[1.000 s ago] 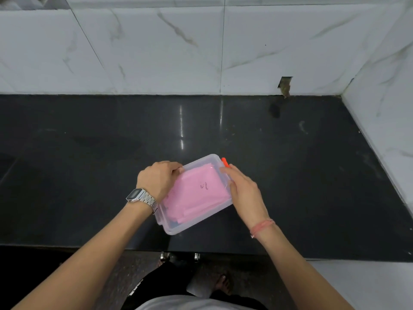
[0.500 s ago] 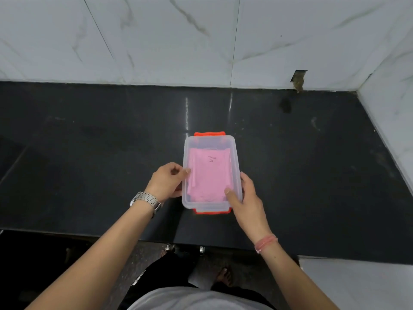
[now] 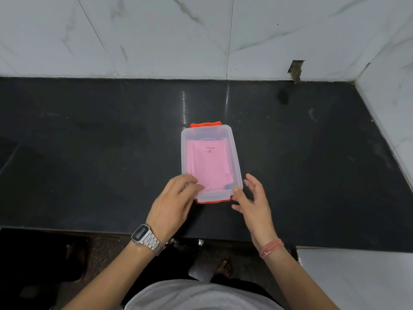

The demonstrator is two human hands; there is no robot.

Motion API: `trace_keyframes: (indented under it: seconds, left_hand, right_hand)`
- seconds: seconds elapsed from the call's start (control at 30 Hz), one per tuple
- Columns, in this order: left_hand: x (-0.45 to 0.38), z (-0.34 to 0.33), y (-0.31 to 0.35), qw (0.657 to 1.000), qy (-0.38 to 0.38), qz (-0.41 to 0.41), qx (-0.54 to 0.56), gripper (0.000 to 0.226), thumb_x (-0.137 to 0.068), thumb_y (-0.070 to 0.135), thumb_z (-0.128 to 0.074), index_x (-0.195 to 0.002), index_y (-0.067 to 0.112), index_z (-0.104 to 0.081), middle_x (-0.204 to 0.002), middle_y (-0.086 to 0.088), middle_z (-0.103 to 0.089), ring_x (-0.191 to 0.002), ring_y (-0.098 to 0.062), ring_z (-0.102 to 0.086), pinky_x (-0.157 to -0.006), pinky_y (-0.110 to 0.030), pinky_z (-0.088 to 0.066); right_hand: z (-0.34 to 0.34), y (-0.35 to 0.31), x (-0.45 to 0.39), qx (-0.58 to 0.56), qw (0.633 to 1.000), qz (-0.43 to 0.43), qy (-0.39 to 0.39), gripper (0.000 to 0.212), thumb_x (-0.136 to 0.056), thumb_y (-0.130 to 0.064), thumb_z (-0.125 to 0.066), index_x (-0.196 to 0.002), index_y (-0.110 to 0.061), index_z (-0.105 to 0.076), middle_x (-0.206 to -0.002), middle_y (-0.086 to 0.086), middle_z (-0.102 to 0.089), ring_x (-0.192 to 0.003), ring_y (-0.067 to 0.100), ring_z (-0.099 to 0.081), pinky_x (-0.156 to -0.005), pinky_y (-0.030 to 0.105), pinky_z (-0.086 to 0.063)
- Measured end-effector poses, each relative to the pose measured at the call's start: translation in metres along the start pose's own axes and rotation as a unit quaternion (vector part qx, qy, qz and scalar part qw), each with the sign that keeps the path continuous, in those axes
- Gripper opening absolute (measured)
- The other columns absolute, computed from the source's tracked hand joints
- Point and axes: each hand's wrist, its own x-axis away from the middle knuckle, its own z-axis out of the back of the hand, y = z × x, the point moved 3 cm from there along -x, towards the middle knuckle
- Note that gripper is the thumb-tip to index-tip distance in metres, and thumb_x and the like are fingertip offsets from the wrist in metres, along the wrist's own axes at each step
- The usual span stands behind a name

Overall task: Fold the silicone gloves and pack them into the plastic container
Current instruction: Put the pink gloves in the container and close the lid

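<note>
The plastic container (image 3: 211, 163) sits lidded on the black countertop (image 3: 89, 153), long axis running straight away from the person, pink gloves (image 3: 210, 163) inside. Left hand (image 3: 172, 203) loosely curled, fingertips on its near-left corner; right hand (image 3: 252, 202) open, thumb touching the near-right corner.

Glossy black stone worktop (image 3: 89, 153), translucent smooth plastic container (image 3: 234, 153) with orange plastic clips, matt pink silicone gloves (image 3: 210, 166), polished white marble-look wall tiles (image 3: 156, 36), metal-link wristwatch (image 3: 145, 239)
</note>
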Motion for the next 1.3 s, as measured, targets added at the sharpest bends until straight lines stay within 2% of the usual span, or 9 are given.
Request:
trace_keyframes:
  seconds: [0.17, 0.33, 0.47, 0.6, 0.7, 0.77, 0.87, 1.1, 1.3]
  left_hand:
    - [0.005, -0.006, 0.004, 0.999, -0.018, -0.025, -0.017, 0.036, -0.096, 0.040, -0.047, -0.118, 0.016, -0.064, -0.126, -0.003, -0.058, -0.128, -0.021, -0.048, -0.092, -0.029, -0.050]
    - [0.008, -0.003, -0.001, 0.998, -0.042, -0.030, -0.038, 0.057, -0.088, 0.061, -0.049, -0.123, 0.018, -0.062, -0.132, 0.000, -0.057, -0.134, -0.019, -0.043, -0.094, -0.029, -0.047]
    - [0.007, -0.004, 0.002, 0.999, -0.027, -0.027, -0.038, 0.050, -0.089, 0.055, -0.051, -0.120, 0.017, -0.065, -0.129, 0.000, -0.060, -0.132, -0.019, -0.046, -0.089, -0.031, -0.054]
    - [0.007, -0.005, 0.005, 0.999, -0.004, -0.026, -0.045, 0.048, -0.089, 0.052, -0.050, -0.116, 0.016, -0.068, -0.125, 0.000, -0.064, -0.129, -0.019, -0.050, -0.088, -0.030, -0.053]
    - [0.007, -0.004, 0.007, 0.998, 0.009, -0.032, -0.055, 0.048, -0.089, 0.052, -0.050, -0.115, 0.017, -0.069, -0.121, -0.001, -0.066, -0.125, -0.019, -0.054, -0.086, -0.028, -0.053]
    - [0.007, -0.003, 0.008, 0.998, 0.011, -0.036, -0.054, 0.047, -0.089, 0.050, -0.050, -0.116, 0.017, -0.069, -0.116, -0.002, -0.067, -0.122, -0.019, -0.057, -0.080, -0.030, -0.057]
    - [0.007, -0.003, 0.008, 0.998, 0.015, -0.035, -0.051, 0.045, -0.089, 0.049, -0.051, -0.117, 0.017, -0.068, -0.107, -0.001, -0.067, -0.118, -0.019, -0.059, -0.068, -0.032, -0.061]
    - [0.009, -0.006, 0.006, 0.998, 0.030, -0.034, -0.053, 0.040, -0.092, 0.047, -0.050, -0.115, 0.020, -0.069, -0.097, 0.002, -0.065, -0.116, -0.017, -0.059, -0.069, -0.028, -0.057]
    - [0.005, -0.004, 0.007, 0.998, 0.040, -0.004, -0.041, 0.031, -0.093, 0.044, -0.051, -0.097, 0.022, -0.072, -0.092, 0.003, -0.063, -0.097, -0.014, -0.059, -0.054, -0.028, -0.054]
  right_hand:
    - [0.001, -0.001, 0.002, 0.006, 1.000, 0.022, -0.004, 0.056, -0.090, -0.041, -0.062, -0.141, -0.034, -0.039, -0.134, -0.014, -0.054, -0.087, 0.005, -0.068, -0.062, 0.017, -0.054]
    - [-0.009, 0.000, 0.010, -0.031, 0.997, 0.066, -0.027, 0.049, -0.093, -0.023, -0.064, -0.137, -0.033, -0.046, -0.130, -0.016, -0.058, -0.092, 0.008, -0.070, -0.067, 0.024, -0.057]
    - [-0.008, 0.000, 0.016, -0.052, 0.993, 0.094, -0.048, 0.053, -0.095, -0.012, -0.060, -0.139, -0.035, -0.043, -0.135, -0.017, -0.055, -0.101, 0.005, -0.067, -0.076, 0.024, -0.058]
    - [-0.002, -0.003, 0.023, 0.109, 0.971, 0.187, -0.104, 0.063, -0.085, 0.007, -0.059, -0.132, -0.033, -0.049, -0.150, -0.015, -0.038, -0.104, 0.008, -0.064, -0.085, 0.020, -0.054]
    - [0.007, -0.012, 0.019, 0.302, 0.903, 0.299, -0.060, 0.041, -0.085, -0.008, -0.070, -0.121, -0.024, -0.058, -0.159, -0.007, -0.024, -0.115, 0.004, -0.056, -0.086, 0.021, -0.051]
    - [0.009, -0.020, 0.014, 0.364, 0.867, 0.338, -0.046, 0.033, -0.085, -0.022, -0.073, -0.116, -0.023, -0.062, -0.156, -0.007, -0.032, -0.112, 0.011, -0.055, -0.085, 0.024, -0.050]
    - [0.009, -0.025, 0.009, 0.404, 0.841, 0.358, -0.035, 0.033, -0.081, -0.029, -0.077, -0.110, -0.021, -0.066, -0.139, -0.005, -0.053, -0.105, 0.017, -0.059, -0.087, 0.024, -0.049]
    - [0.009, -0.022, 0.006, 0.394, 0.844, 0.363, -0.023, 0.028, -0.079, -0.027, -0.078, -0.105, -0.018, -0.070, -0.127, -0.002, -0.061, -0.102, 0.018, -0.061, -0.088, 0.022, -0.047]
    - [0.006, -0.026, 0.002, 0.321, 0.881, 0.346, -0.030, 0.014, -0.085, -0.029, -0.072, -0.092, -0.016, -0.071, -0.120, -0.007, -0.059, -0.094, 0.013, -0.060, -0.075, 0.032, -0.053]
